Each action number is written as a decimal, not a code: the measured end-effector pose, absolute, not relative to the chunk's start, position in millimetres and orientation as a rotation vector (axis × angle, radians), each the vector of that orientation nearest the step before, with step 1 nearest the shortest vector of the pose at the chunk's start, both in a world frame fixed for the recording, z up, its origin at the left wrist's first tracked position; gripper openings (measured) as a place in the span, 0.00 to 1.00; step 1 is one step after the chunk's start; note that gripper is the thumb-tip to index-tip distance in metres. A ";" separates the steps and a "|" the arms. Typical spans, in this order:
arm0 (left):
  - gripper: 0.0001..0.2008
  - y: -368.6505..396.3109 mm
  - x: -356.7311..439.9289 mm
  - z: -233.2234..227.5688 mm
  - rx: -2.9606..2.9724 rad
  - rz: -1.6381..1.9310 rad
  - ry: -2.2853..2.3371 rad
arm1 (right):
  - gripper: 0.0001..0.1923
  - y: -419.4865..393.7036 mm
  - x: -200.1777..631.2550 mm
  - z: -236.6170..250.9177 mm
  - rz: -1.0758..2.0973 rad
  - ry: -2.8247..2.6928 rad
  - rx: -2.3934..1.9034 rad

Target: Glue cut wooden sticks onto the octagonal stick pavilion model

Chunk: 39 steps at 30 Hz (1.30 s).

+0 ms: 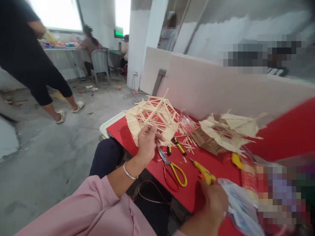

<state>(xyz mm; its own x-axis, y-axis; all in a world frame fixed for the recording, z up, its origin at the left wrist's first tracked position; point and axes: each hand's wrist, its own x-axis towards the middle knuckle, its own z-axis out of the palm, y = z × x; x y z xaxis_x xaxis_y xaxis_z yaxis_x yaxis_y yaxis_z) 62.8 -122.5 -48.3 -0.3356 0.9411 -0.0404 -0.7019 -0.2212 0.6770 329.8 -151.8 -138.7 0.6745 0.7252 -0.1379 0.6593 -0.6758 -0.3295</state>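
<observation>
The pale wooden stick frame [158, 110], openwork and peaked, stood at the far left of the red tabletop [193, 193], directly beyond the left hand [147, 139]. That hand was the nearer: its thumb and forefinger were pressed together at the frame's near edge; whether a stick lay between them could not be determined. The right hand [214, 196] was at the rear of the yellow hot-glue gun [204, 172]; blur prevented confirming finger closure. The gun's long axis ran obliquely, nozzle directed forward and left, toward the frame yet well apart from it. Red-and-yellow-handled metal scissors [169, 162] lay between the hands, blades toward the left.
</observation>
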 end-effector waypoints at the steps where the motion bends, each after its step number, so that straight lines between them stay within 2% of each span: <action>1: 0.25 -123.4 61.4 -47.6 0.472 1.800 0.730 | 0.18 -151.2 330.0 -136.6 0.370 -1.140 -2.643; 4: 0.25 -124.9 59.1 -46.9 0.489 1.797 0.735 | 0.17 -153.2 322.9 -116.8 0.260 -1.114 -2.567; 8: 0.24 -125.6 63.2 -50.3 0.521 1.777 0.746 | 0.13 -160.5 282.9 -65.7 0.080 -1.044 -1.998; 13: 0.24 -129.0 63.3 -55.1 0.571 1.705 0.760 | 0.12 -160.2 215.2 -18.7 0.022 -1.311 -1.644; 18: 0.28 -129.0 56.5 -57.6 0.503 1.697 0.768 | 0.20 -138.2 179.3 -17.4 -0.485 -1.554 -1.502; 22: 0.27 -127.0 58.1 -59.5 0.486 1.689 0.739 | 0.24 -124.0 171.1 -20.5 -0.753 -1.640 -1.486; 25: 0.25 -127.0 61.6 -59.9 0.501 1.667 0.717 | 0.27 -122.1 168.8 -17.1 -0.817 -1.698 -1.463; 39: 0.22 -123.1 69.0 -63.6 0.465 1.646 0.723 | 0.26 -125.1 163.7 -0.1 -0.980 -1.850 -1.398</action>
